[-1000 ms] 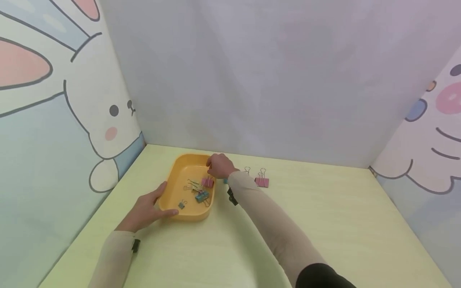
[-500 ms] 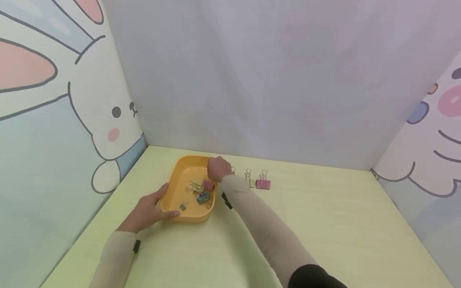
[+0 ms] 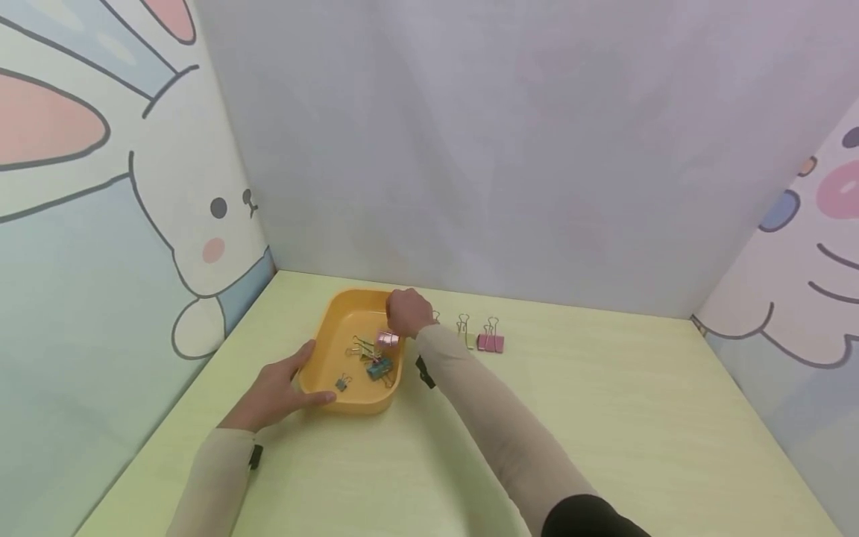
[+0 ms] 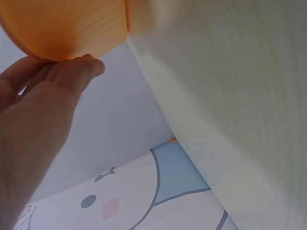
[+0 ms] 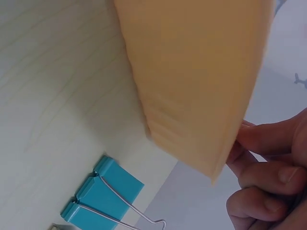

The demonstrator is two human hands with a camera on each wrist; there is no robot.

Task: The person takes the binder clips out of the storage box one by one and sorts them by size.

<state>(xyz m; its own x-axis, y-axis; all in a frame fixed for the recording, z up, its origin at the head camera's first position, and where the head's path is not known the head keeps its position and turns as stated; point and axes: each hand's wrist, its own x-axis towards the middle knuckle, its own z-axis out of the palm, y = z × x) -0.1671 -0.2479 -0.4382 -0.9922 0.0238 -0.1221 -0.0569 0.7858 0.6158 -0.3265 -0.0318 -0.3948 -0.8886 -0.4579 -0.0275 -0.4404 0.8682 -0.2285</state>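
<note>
We spread our left hand (image 3: 271, 391) against the tray (image 3: 349, 407), likely steadying it, while our right hand (image 3: 408, 312) curls at its far right near the clips (image 3: 379, 369) inside, whether pinching one we cannot tell.

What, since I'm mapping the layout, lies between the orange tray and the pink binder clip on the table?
The head view shows a yellow clip and the right sleeve; the right wrist view, a teal clip.
</note>
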